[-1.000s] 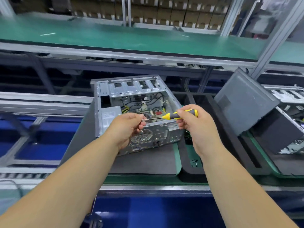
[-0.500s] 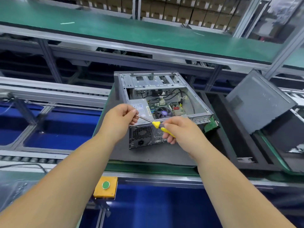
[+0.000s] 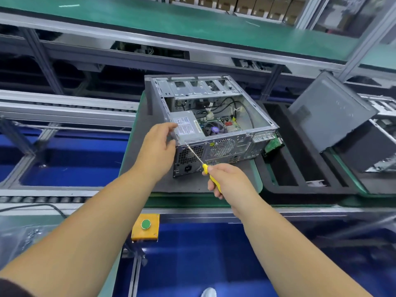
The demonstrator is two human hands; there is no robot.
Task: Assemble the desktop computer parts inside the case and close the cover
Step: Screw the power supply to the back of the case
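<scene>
Head view: open computer case (image 3: 211, 125) lies on grey mat (image 3: 150, 168), just ahead of both hands. Right hand (image 3: 229, 181) grips yellow screwdriver (image 3: 211, 177), shaft angled up-left, tip at the rear top-left corner by the power supply (image 3: 186, 127). Left hand (image 3: 158, 148) nearer that corner, fingers relaxed, touching the case edge. PSU label text unreadable; cover not yet fitted

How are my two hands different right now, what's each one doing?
The right hand is curled round the yellow screwdriver; the left hand holds no tool and rests its fingers against the computer case by the power supply. The right hand sits nearer you, below the case's rear panel; the left hand is higher, at the case's left corner. Both work at that same corner, where the screwdriver tip points.
</scene>
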